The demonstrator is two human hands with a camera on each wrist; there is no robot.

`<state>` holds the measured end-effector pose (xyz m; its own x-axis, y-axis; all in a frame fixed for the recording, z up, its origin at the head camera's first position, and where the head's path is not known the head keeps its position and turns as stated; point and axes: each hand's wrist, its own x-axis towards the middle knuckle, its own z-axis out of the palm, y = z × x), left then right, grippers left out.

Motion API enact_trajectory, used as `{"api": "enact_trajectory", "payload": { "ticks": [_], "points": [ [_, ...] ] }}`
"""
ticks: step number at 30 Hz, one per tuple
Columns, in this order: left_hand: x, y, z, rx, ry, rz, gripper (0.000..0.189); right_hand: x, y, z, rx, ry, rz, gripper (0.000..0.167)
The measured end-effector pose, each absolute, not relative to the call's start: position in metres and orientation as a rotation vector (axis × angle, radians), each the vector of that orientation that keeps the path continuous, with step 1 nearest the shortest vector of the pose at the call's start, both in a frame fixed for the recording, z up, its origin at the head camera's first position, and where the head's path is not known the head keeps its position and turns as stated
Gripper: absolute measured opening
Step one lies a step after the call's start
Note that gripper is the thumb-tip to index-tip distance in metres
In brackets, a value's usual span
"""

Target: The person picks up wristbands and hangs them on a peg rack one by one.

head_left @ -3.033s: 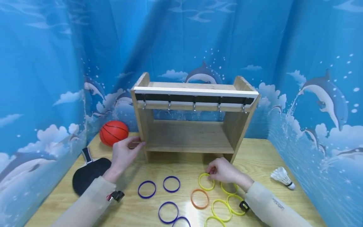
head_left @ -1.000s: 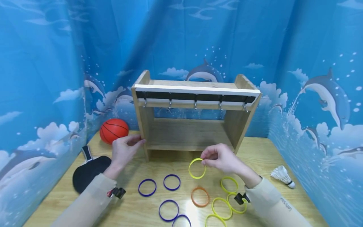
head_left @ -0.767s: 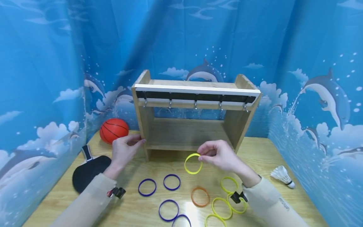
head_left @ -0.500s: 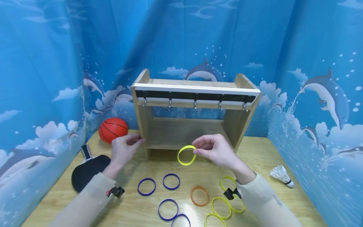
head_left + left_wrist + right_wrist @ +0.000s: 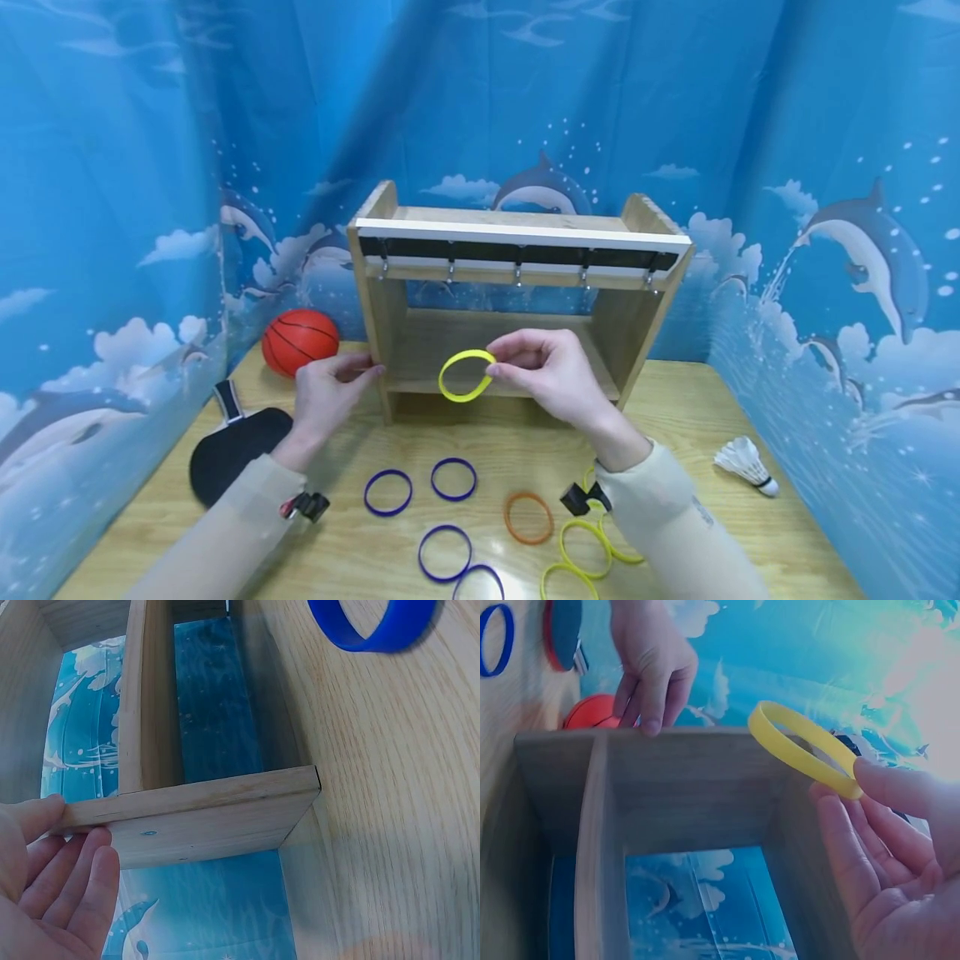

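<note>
While our left hand grips the wooden rack by its side, our right hand pinches a yellow ring before the shelf. Held at one edge, the ring could slip.

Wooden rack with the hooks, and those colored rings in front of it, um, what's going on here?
A person is holding a yellow ring in the air with the fingers of the right hand, in front of the wooden rack and below its row of hooks. The left hand grips the front edge of the rack's left side. Blue rings, an orange ring and more yellow rings lie on the table.
</note>
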<state>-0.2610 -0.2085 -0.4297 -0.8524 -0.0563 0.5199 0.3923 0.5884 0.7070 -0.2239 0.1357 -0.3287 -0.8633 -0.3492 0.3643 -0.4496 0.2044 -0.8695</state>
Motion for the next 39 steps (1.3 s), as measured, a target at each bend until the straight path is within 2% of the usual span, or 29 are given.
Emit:
{"api": "enact_trajectory", "payload": {
  "ticks": [14, 20, 25, 39],
  "points": [
    [-0.262, -0.209, -0.430, -0.260, -2.325, -1.178, 0.021, -0.234, 0.106, -0.322, 0.765, -2.168, 2.060, 0.026],
    [-0.262, -0.209, -0.430, -0.263, -2.313, -1.165, 0.021, -0.238, 0.087, -0.320, 0.677, -2.017, 2.277, 0.028],
    [-0.263, -0.208, -0.431, -0.269, -2.298, -1.167, 0.021, -0.241, 0.068, -0.321, 0.601, -1.887, 2.465, 0.020],
    [-0.263, -0.208, -0.431, -0.246, -2.324, -1.188, 0.023, -0.253, 0.019, -0.313, 0.377, -1.619, 2.759, 0.023]
  ]
}}
